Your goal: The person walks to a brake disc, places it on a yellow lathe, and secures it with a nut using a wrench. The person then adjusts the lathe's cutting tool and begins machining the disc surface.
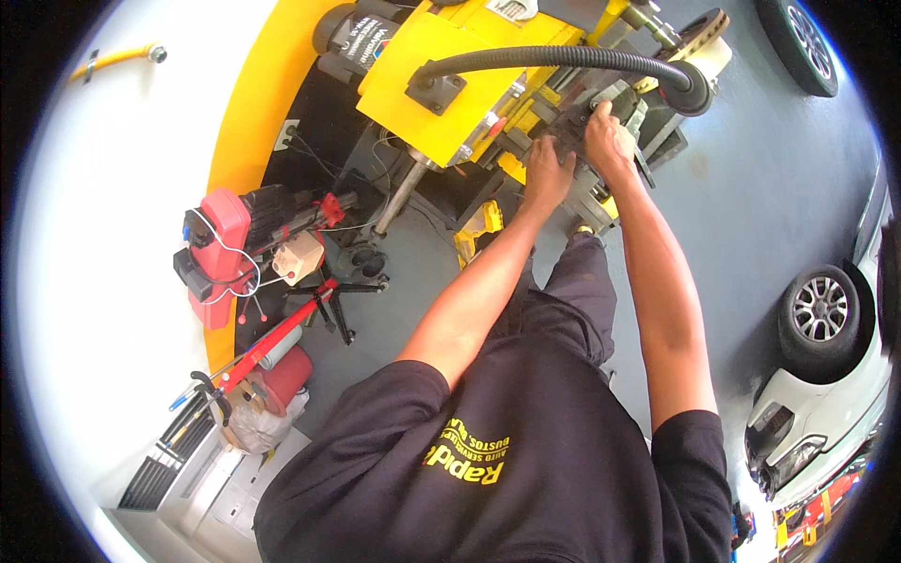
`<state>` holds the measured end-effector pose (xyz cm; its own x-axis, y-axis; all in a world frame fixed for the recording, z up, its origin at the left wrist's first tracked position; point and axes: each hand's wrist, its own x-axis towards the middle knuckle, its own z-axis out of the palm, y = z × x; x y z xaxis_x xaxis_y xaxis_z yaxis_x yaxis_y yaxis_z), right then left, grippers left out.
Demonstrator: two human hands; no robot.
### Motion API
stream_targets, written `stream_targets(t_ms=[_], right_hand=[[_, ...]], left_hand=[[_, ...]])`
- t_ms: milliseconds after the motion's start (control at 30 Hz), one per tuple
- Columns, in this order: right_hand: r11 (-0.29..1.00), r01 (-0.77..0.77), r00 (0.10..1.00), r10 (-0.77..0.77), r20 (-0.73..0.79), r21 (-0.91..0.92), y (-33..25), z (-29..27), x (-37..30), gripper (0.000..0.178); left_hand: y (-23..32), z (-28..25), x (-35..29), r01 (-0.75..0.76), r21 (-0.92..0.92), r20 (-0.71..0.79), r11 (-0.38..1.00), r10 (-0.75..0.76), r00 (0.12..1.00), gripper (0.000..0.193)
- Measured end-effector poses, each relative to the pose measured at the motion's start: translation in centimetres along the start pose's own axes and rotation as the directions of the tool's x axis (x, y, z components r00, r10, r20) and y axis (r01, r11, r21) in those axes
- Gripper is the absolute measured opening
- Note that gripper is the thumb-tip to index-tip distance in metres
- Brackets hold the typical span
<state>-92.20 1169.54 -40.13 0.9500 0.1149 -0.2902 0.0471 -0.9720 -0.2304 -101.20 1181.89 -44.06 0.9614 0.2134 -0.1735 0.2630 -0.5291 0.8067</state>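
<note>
A yellow brake lathe (450, 70) stands at the far end of my reach. My left hand (548, 174) is at the dark metal tool carriage (566, 125) on its near right side, fingers curled down against it; what they grip is hidden. Slightly farther and to the right, my right hand (610, 141) is closed at the carriage's right part, over something too small to make out. Above both hands arches a black flexible lamp arm (554, 58), ending in a round lamp head (688, 89). A brake disc (704, 33) sits on the machine's spindle beyond the lamp head.
A black motor (352, 38) sits at the machine's back left. On the left stand a red-and-black machine (225, 239), a red stand leg (272, 338) and a red bucket (284, 378). To the right are a loose wheel (802, 47) and a white car (817, 422).
</note>
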Motion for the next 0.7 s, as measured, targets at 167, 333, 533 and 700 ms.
stream_targets(t_ms=[167, 333, 533, 700], right_hand=[[0.997, -0.068, 0.998, 0.067, 0.005, 0.029, 0.8, 0.0, 0.4, 0.028], [0.993, -0.114, 0.991, 0.114, 0.074, -0.001, -0.2, -0.2, 0.9, 0.030], [0.997, -0.069, 0.998, 0.069, 0.013, 0.027, 0.0, -0.7, 0.1, 0.028], [0.994, -0.094, 0.995, 0.095, -0.005, 0.054, -0.2, -0.4, 0.0, 0.028]], left_hand=[[0.0, 0.3, 0.5, 0.066, -0.007, 0.055, 0.998, -0.065, 0.996, 0.051], [-1.4, 0.3, 0.8, 0.072, -0.042, 0.152, 0.996, -0.065, 0.986, 0.056], [-1.9, 0.5, 1.5, 0.035, 0.022, 0.191, 0.999, -0.039, 0.981, 0.048], [-1.8, 1.2, 0.6, 0.021, 0.045, 0.065, 0.999, -0.024, 0.998, 0.053]])
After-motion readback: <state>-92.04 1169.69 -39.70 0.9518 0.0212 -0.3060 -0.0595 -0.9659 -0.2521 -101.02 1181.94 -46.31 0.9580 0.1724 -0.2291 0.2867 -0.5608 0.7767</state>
